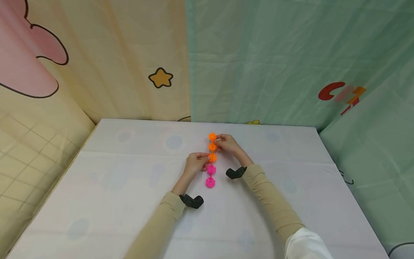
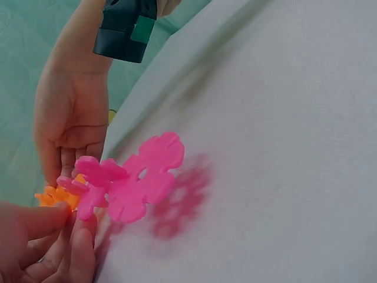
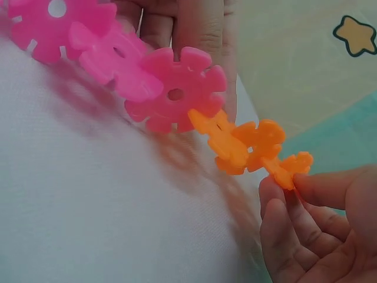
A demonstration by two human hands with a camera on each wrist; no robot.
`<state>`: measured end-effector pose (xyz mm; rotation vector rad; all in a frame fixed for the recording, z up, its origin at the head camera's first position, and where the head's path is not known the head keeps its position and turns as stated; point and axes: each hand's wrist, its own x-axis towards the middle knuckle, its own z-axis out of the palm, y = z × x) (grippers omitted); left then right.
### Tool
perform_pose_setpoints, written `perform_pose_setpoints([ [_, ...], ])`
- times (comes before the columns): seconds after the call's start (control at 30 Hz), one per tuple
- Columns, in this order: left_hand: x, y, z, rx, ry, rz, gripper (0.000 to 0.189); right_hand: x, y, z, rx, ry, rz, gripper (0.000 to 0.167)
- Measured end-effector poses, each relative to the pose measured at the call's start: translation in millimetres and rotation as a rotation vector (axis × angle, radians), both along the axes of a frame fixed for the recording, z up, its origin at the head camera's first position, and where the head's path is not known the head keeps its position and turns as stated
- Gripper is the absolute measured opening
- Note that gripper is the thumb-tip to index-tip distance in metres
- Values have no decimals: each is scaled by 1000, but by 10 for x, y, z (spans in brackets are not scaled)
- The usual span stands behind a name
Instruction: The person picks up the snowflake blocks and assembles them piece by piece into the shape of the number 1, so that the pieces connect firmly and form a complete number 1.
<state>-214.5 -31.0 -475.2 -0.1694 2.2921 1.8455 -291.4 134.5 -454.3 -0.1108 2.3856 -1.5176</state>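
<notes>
A chain of slotted, flower-shaped plastic interlocking discs runs away from me just above the table, with orange discs (image 1: 212,146) at the far end and pink discs (image 1: 210,182) at the near end. My left hand (image 1: 195,162) pinches the chain from the left, near where orange meets pink. From the right, my right hand (image 1: 227,143) pinches an orange disc toward the far end; thumb and fingertips meet on it in the right wrist view. Neighbouring discs sit at right angles, slotted into each other. In the left wrist view, a large pink disc (image 2: 147,177) partly hides those behind it.
A white cloth with pale spots covers the table (image 1: 113,201). Its far edge meets a cream and green curtain (image 1: 258,64); more curtain hangs at both sides. Black wrist cameras (image 1: 192,201) jut from both forearms close to the tabletop. Shadows of the discs fall on the cloth.
</notes>
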Motion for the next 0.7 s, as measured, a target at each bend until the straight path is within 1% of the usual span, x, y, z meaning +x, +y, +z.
perform_pose_setpoints([
  [0.17, 0, 8, 1, -106, 55, 9, 20, -17, -6, -37, 18, -19, 8, 38],
  [0.2, -1, 7, -1, -130, 64, 8, 20, -42, -3, -91, 11, -19, 6, 38],
  [0.23, -3, 7, -4, -156, 77, 9, 19, -39, -7, -90, 1, -27, 7, 38],
  [0.37, -6, 2, -6, -226, 91, 11, 18, -20, -31, -78, -26, -57, 11, 38],
  [0.57, -3, -17, 3, -234, 64, 8, 19, -10, -39, -98, 4, -54, 14, 40],
  [0.63, 3, -41, 8, -233, 53, 9, 20, 2, -20, -103, 48, -31, 7, 39],
  [0.7, 5, -97, 15, -242, 66, 9, 21, 30, 19, -86, 117, 19, -2, 38],
])
